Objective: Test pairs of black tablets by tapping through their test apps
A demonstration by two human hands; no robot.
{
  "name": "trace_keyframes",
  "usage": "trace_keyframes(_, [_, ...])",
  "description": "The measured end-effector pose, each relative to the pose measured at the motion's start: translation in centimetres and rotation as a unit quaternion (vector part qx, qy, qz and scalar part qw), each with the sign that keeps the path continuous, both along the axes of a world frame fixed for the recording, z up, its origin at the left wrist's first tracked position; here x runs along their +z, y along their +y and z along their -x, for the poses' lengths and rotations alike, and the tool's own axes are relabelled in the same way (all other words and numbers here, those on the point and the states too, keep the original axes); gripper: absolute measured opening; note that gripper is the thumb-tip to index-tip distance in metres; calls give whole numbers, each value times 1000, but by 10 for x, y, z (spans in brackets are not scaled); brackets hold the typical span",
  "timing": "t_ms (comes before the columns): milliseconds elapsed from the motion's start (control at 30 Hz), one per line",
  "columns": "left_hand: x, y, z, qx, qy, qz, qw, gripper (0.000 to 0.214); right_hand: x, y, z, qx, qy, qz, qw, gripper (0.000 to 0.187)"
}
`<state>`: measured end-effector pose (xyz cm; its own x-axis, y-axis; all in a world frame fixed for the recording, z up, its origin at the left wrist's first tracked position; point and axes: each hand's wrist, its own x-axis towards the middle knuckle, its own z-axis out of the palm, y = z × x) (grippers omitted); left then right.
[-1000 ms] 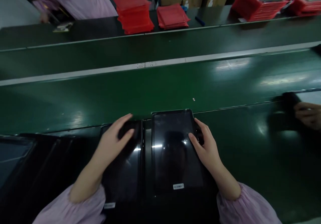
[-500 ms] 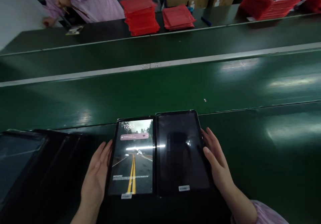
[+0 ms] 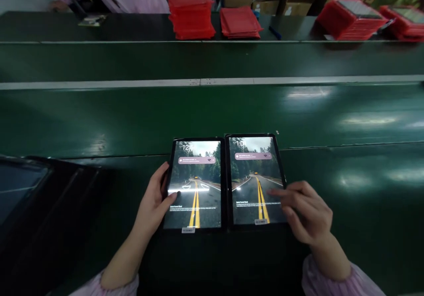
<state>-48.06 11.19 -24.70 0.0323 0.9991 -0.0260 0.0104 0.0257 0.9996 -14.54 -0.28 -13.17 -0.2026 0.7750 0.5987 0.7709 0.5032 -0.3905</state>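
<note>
In the head view, the left tablet (image 3: pixel 202 174) and the right tablet (image 3: pixel 253 176), both lit with a forest-road picture, are set side by side on a dark green tabletop (image 3: pixel 351 225). The left tablet's edge is clamped in the grip of the left hand (image 3: pixel 152 203), thumb on top. The right tablet's screen is pointed at by the right hand (image 3: pixel 311 216), its grip apart; whether contact is made cannot be told. Red packets (image 3: pixel 192 17) are stacked beyond.

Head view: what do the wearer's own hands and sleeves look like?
The bare five-fingered left hand and matching right hand show no gloves, rings or watches. The left pale lilac fabric sleeve and right pale lilac fabric sleeve look loose, with gathering visible at the right cuff.
</note>
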Motion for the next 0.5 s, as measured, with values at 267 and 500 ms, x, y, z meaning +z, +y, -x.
trace_keyframes(267, [9, 63, -13, 157, -109, -50, 980, 25, 3, -5, 11, 12, -74, 89, 993, 32])
trace_keyframes(500, [8, -5, 8, 109, -124, 37, 986, 27, -3, -24, -2, -167, -46, 54, 983, 26])
